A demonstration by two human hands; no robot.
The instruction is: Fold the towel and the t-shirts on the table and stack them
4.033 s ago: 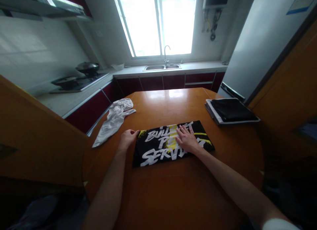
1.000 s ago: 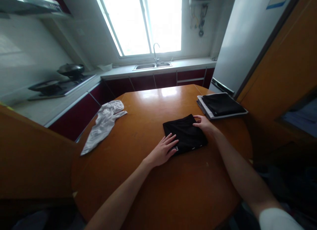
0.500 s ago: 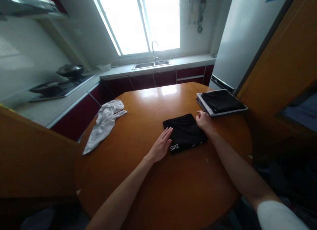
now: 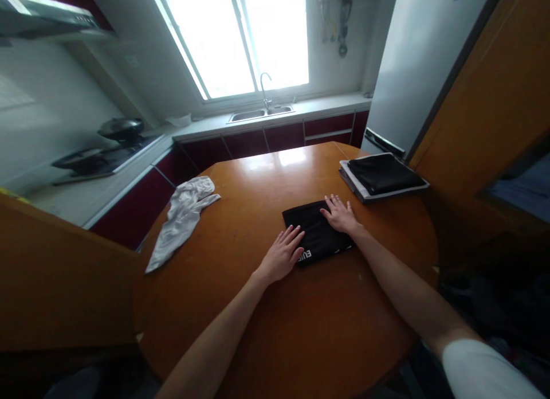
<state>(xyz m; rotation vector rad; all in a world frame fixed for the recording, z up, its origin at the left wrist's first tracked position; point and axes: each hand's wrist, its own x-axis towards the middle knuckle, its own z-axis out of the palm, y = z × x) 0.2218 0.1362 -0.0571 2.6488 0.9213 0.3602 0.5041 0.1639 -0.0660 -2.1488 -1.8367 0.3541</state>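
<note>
A folded black garment [image 4: 320, 233] with white lettering at its near left corner lies flat on the wooden table [image 4: 240, 215]. My left hand [image 4: 283, 253] rests on its left edge, fingers stretched out and slightly apart. On its upper right part my right hand [image 4: 340, 214] lies flat with the fingers spread. Neither hand grips the cloth. Part of the lettering is covered by my left hand.
A crumpled white satin-like garment [image 4: 183, 215] lies along the table's left side. At the back right is a stack of folded clothes [image 4: 384, 175], black on top. Beyond the table are a counter with a sink [image 4: 249, 115], a stove with pans [image 4: 86, 158] and a fridge [image 4: 399, 72].
My right hand has moved left from the black garment's right edge onto its top, and its curled fingers have spread flat. My left hand has shifted slightly right, its fingers now further apart.
</note>
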